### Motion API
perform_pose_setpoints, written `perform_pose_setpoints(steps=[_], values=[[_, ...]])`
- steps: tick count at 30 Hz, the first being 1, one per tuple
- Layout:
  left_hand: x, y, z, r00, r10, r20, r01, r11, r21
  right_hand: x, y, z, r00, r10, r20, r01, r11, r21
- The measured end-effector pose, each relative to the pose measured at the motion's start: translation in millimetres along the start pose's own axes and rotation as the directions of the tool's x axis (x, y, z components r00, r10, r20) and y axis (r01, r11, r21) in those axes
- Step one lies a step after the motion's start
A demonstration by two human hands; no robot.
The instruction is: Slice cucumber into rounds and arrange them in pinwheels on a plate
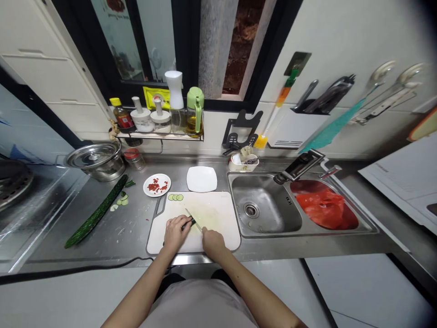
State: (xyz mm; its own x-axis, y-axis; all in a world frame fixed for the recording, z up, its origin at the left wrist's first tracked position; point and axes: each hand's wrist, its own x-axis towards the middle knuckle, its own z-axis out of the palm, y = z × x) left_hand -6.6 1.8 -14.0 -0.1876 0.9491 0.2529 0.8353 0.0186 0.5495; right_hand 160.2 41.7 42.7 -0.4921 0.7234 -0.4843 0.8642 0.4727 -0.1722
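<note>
On the white cutting board (218, 228), my left hand (175, 233) presses down on a dark green piece of cucumber (187, 223), mostly hidden under the fingers. My right hand (213, 242) grips a knife (195, 219) by its handle. Its narrow blade points away to the left, right beside the cucumber piece. Several round cucumber slices (175, 197) lie overlapping in a row at the board's far left corner. Left of the board, a long uncut cucumber (97, 216) rests on the steel counter, with small pale slices (123, 200) and an end piece (130, 183) close by.
Behind the board are a round plate (149, 187) with chopped red pieces and a white square plate (201, 178). A sink (273, 223) with a faucet (300, 165) adjoins on the right; a red bag (324, 209) fills its second basin. A lidded pot (102, 171) stands back left.
</note>
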Motion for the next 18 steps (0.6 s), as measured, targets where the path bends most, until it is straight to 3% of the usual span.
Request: perform_pose_setpoints(steps=[18], values=[[1.5,-1.8,1.0,1.0,-0.014,-0.01,0.014,1.0,0.003,-0.7,-0.1,-1.1,1.0,0.017,0.0,-0.017,1.0,0.021]])
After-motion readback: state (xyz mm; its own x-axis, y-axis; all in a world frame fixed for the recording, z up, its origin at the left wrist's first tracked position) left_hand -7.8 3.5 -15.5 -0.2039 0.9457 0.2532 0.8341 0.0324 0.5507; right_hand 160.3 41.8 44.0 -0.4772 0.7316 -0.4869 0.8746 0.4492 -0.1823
